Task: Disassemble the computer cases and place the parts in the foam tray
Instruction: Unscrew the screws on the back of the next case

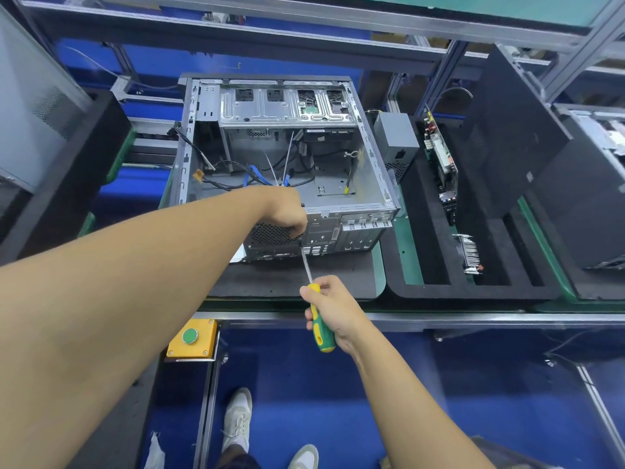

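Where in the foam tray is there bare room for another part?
Free: foam tray, long slot between circuit board and left wall, in front of power supply. Crowded: middle slot, holding board and heatsink.

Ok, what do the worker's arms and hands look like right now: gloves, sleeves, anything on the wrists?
The left hand and right hand wear no gloves. The forearms behind them are bare, with no sleeves in view as far up as the picture reaches. No watch, wristband, grounding strap or ring shows on either side.
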A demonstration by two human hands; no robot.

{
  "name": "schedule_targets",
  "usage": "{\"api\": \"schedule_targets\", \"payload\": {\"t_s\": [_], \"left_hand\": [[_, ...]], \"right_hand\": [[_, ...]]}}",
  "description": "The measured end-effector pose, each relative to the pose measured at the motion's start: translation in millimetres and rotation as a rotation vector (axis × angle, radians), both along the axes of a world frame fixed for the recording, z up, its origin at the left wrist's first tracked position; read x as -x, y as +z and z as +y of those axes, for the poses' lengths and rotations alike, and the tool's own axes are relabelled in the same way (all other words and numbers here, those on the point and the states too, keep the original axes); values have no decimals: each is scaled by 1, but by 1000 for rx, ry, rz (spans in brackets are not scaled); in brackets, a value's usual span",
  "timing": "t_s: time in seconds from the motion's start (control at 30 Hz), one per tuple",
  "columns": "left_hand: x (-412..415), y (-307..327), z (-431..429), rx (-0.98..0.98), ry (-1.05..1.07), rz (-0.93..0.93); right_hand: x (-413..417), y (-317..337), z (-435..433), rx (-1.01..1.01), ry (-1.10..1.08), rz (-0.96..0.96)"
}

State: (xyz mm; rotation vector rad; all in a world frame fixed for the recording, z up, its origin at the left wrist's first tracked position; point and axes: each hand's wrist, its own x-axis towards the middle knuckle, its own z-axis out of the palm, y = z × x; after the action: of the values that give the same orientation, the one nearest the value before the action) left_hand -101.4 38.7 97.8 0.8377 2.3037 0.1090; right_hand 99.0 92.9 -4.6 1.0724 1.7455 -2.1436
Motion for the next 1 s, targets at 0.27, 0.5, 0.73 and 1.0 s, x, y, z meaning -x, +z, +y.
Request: {"api": "schedule_targets", "payload": {"t_s": [0.27,0.5,0.73,1.0], "left_hand": [[0,-2,0,-12,3,-7],[1,-2,-1,-17,-8,-2],[1,-3,-1,-21,-4,-14],[1,-3,-1,-32,0,-23]], "right_hand": [[0,2,4,75,38,12],[1,2,2,78,17,-5],[1,2,-1,137,-58,3],[3,-5,-3,19,-55,40]]}}
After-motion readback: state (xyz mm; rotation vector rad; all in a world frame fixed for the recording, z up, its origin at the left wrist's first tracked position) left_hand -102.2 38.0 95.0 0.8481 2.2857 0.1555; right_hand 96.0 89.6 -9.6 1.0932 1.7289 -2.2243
